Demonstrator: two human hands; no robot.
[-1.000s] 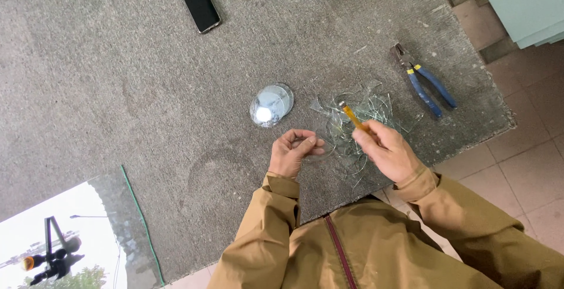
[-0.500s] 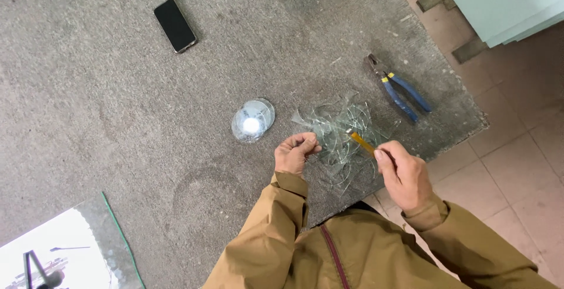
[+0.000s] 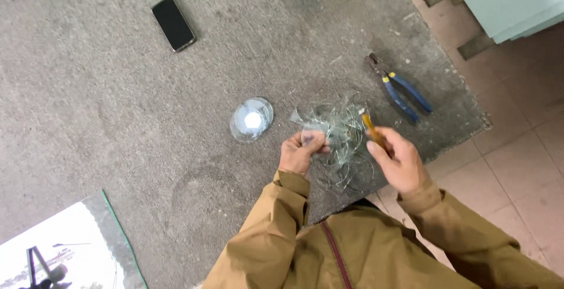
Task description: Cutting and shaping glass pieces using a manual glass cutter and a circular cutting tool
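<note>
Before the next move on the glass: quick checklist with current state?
1. Left hand grips a glass piece: ok, fingers pinch its edge.
2. Right hand holds the yellow-handled tool: ok.
3. Tool tip touching the glass: cannot tell, blurred.
4. Loose glass offcuts under both hands: not ok, sharp scraps near bare skin.
5. Blue-handled pliers lying apart from the hands: ok.
6. Stack of round glass discs apart from the scraps: ok.
</note>
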